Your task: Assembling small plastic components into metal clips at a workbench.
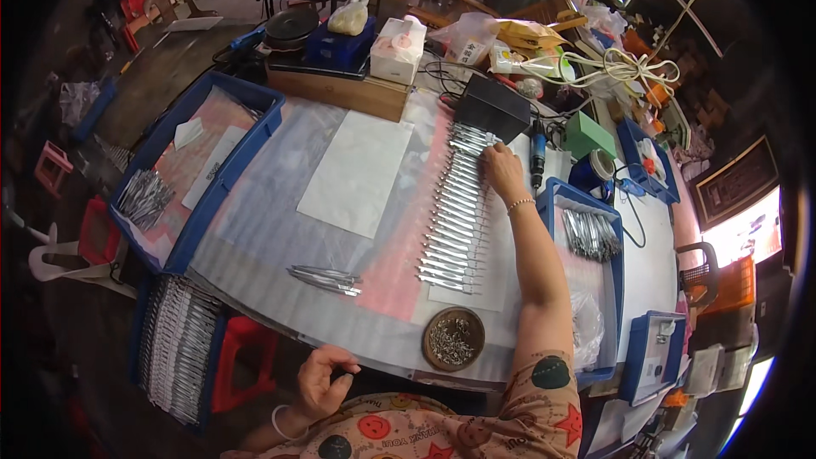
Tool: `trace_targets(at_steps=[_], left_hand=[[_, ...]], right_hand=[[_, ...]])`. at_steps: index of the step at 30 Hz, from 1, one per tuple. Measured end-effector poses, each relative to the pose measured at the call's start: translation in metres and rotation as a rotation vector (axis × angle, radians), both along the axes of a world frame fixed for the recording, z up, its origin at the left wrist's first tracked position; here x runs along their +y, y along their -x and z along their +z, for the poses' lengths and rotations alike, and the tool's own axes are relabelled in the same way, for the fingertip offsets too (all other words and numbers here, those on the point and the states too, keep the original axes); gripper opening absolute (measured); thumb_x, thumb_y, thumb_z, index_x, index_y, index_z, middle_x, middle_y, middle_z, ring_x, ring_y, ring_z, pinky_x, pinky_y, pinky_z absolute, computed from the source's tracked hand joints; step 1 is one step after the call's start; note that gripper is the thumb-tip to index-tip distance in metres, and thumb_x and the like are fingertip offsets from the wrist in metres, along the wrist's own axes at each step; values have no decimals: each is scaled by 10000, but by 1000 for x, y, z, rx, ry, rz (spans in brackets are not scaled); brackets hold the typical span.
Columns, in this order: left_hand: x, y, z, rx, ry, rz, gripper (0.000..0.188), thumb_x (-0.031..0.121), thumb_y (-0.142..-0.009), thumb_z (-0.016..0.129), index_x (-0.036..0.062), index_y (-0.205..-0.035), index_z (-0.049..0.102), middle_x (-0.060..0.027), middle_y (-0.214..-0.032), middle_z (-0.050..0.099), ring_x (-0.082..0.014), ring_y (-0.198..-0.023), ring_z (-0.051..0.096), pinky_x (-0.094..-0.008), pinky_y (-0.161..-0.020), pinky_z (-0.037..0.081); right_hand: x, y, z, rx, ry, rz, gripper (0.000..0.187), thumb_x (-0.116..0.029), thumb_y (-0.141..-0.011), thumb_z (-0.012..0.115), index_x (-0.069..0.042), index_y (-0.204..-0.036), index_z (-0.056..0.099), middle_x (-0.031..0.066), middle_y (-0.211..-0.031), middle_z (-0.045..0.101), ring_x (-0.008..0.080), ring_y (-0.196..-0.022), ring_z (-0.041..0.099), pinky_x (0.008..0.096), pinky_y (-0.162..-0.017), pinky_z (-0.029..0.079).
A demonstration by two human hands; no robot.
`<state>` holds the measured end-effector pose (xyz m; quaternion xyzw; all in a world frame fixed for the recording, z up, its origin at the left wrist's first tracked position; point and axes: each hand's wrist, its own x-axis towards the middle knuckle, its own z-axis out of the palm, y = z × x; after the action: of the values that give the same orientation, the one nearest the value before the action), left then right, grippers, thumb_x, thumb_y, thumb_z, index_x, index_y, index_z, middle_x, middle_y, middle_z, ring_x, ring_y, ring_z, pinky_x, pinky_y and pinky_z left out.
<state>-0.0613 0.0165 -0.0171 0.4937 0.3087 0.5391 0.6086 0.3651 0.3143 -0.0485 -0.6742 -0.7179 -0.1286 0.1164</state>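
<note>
A long row of slim silver metal tools [450, 221] lies side by side on the table, running away from me toward a black box. At the far end of this row, the fingers of my right hand [503, 172] are closed on one of the pieces; the fingertips are partly hidden. My left hand [323, 384] hovers at the table's near edge, loosely curled, with a gap between thumb and fingers and nothing visible in it. Ahead of it lies a small bunch of loose silver pieces [325, 280]. A round brown bowl [480, 342] of small metal parts stands near my right forearm.
Blue trays stand left [189, 234] and right [619, 306], with silver pieces inside. Below the left tray is another filled crate [212, 374] beside a red stool [246, 361]. The black box [493, 106], a blue power screwdriver [538, 153] and a tissue box [397, 49] stand farther back.
</note>
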Motion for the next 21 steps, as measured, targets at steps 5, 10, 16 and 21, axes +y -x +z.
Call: trace_targets(at_steps=[5,10,16,21], left_hand=[[6,-5,-10,136,-4,-103,298,-82,-777,551,-26,-1059,475,-134,-970,565,-155,-812,593,-270,-766,487],[15,-14,-15,161,-18,-121,277,-70,-787,564,-25,-1050,488,-128,-965,569,-148,-806,591,-258,-757,486],[15,-20,-14,128,-16,-117,266,-74,-794,564,-26,-1045,492,-128,-965,569,-144,-803,592,-251,-740,487],[9,-21,-18,149,-2,-120,268,-77,-795,566,-24,-1047,490,-126,-965,571,-139,-803,593,-242,-732,485]], right_hand=[[10,-8,3,-123,8,61,68,-123,-747,588,-97,-810,588,93,-862,593,269,-902,591,403,-745,450],[13,-10,3,-36,10,62,69,-126,-805,554,-78,-837,592,94,-867,593,280,-897,581,407,-733,429],[11,-17,4,42,-13,39,54,-127,-787,567,-82,-815,577,90,-851,594,288,-846,593,413,-731,425],[12,-21,3,17,-22,43,68,-127,-784,588,-71,-818,573,105,-843,588,309,-810,592,415,-722,428]])
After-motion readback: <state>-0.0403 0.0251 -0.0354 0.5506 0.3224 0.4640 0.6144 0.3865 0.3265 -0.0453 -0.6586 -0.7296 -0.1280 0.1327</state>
